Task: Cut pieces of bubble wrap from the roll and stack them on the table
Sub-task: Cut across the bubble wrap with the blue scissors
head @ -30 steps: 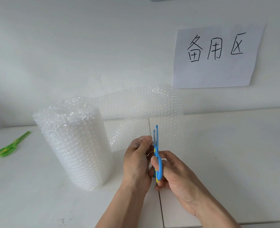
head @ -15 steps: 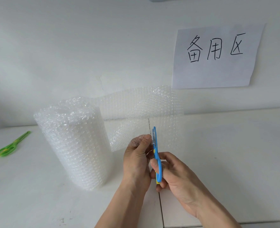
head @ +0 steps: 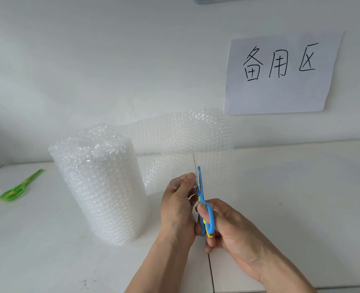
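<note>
A thick roll of clear bubble wrap (head: 99, 182) stands upright on the white table (head: 37, 240), left of centre. A loose sheet of bubble wrap (head: 185, 142) runs from the roll to the right and stands in the air. My left hand (head: 178, 204) pinches the sheet's lower edge. My right hand (head: 227, 227) grips blue scissors (head: 203, 206) by their handles, blades pointing up into the sheet just right of my left fingers. A short vertical cut shows above the blade tips.
Green scissors (head: 19, 188) lie at the table's left edge. A paper sign with handwritten characters (head: 280, 72) is stuck on the white wall behind. A seam (head: 210, 271) between two table tops runs under my hands.
The scissor blades shut through the bubble wrap, then opened again a little. Both hands stayed in nearly the same place.
</note>
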Demonstrator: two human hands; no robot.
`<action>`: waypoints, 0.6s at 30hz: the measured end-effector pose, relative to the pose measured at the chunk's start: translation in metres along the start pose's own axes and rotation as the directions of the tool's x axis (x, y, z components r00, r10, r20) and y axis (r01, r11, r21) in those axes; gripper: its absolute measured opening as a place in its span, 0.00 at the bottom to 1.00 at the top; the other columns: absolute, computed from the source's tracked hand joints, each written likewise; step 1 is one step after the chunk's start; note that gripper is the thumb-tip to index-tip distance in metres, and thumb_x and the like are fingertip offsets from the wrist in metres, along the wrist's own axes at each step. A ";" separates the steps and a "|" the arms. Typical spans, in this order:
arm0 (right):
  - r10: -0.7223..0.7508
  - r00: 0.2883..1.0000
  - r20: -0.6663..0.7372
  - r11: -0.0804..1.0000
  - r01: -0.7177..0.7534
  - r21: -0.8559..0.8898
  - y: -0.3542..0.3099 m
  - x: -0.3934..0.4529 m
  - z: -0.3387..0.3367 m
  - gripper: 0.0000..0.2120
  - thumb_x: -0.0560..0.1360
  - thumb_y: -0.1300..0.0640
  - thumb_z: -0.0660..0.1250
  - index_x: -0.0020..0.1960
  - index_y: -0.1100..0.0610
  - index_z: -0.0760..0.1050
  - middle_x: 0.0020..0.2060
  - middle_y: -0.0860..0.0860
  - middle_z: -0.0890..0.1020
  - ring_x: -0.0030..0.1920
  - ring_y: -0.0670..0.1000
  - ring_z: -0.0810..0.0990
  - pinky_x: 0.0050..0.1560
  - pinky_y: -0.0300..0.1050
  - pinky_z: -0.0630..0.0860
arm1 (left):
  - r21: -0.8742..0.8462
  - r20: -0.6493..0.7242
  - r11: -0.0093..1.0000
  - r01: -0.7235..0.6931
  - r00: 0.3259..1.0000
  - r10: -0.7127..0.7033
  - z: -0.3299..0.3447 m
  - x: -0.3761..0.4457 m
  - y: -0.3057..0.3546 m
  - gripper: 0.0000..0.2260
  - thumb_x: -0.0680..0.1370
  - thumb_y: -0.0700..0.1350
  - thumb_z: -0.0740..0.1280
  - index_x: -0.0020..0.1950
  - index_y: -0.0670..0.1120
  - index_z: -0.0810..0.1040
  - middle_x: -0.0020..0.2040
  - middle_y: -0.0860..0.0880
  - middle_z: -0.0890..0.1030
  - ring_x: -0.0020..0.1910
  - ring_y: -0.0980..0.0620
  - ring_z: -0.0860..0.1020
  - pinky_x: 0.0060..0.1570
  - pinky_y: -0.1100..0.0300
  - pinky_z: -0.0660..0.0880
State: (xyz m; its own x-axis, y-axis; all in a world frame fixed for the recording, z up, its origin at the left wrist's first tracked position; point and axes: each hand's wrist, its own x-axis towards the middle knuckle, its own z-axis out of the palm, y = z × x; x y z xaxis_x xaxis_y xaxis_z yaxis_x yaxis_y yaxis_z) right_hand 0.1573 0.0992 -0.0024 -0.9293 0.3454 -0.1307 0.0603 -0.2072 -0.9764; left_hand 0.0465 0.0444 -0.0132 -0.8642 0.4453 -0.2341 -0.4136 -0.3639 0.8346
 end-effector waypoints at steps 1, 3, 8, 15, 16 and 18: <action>-0.005 1.000 -0.006 1.000 0.005 0.001 0.000 0.000 0.000 0.18 0.67 0.41 0.71 0.45 0.56 0.78 0.35 0.61 0.73 0.30 0.46 0.76 0.36 0.47 0.76 | -0.004 0.002 1.000 0.011 1.000 -0.011 0.000 0.000 -0.001 0.07 0.73 0.47 0.74 0.35 0.49 0.82 0.33 0.50 0.77 0.38 0.48 0.74 0.45 0.48 0.71; -0.018 1.000 -0.017 1.000 0.018 0.001 0.000 -0.001 0.000 0.17 0.69 0.42 0.74 0.44 0.56 0.78 0.32 0.60 0.71 0.30 0.46 0.75 0.35 0.47 0.76 | -0.011 0.009 1.000 0.016 1.000 -0.016 0.001 0.001 -0.002 0.08 0.73 0.47 0.74 0.34 0.49 0.82 0.34 0.49 0.75 0.37 0.48 0.72 0.43 0.49 0.71; -0.055 0.997 -0.052 0.998 0.055 0.005 0.003 -0.001 0.001 0.20 0.70 0.45 0.74 0.50 0.61 0.77 0.27 0.52 0.72 0.30 0.49 0.70 0.35 0.46 0.75 | -0.033 0.022 0.999 0.015 1.000 -0.014 0.003 -0.002 -0.003 0.07 0.74 0.47 0.74 0.37 0.48 0.81 0.31 0.51 0.74 0.33 0.50 0.73 0.38 0.52 0.71; -0.083 0.995 -0.063 0.997 0.082 -0.012 0.007 0.000 0.001 0.20 0.68 0.45 0.72 0.51 0.59 0.78 0.27 0.51 0.71 0.29 0.49 0.68 0.36 0.47 0.75 | -0.062 0.019 0.998 0.031 0.999 -0.030 0.004 -0.002 -0.003 0.07 0.74 0.46 0.73 0.37 0.47 0.80 0.31 0.50 0.75 0.32 0.51 0.73 0.37 0.53 0.71; -0.086 0.994 -0.064 0.996 0.086 -0.015 0.007 0.000 0.001 0.20 0.68 0.45 0.72 0.51 0.59 0.78 0.27 0.52 0.71 0.29 0.49 0.68 0.35 0.47 0.75 | -0.063 0.015 0.997 0.031 0.999 -0.030 0.004 -0.002 -0.003 0.07 0.74 0.45 0.73 0.37 0.47 0.80 0.31 0.50 0.75 0.33 0.51 0.73 0.37 0.54 0.71; -0.090 0.994 -0.062 0.996 0.090 -0.010 0.006 0.000 0.001 0.20 0.68 0.46 0.72 0.51 0.60 0.78 0.29 0.53 0.71 0.28 0.49 0.68 0.35 0.46 0.75 | -0.057 0.018 0.998 0.032 0.999 -0.031 0.005 -0.002 -0.003 0.07 0.75 0.46 0.73 0.38 0.47 0.80 0.31 0.50 0.75 0.32 0.50 0.72 0.34 0.55 0.71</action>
State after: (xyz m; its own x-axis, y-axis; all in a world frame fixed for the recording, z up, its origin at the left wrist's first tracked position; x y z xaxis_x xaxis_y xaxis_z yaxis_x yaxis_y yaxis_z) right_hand 0.1575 0.0966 -0.0082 -0.9067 0.4184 -0.0524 -0.0199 -0.1665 -0.9858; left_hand 0.0511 0.0487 -0.0129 -0.8458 0.4709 -0.2506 -0.4564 -0.3958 0.7969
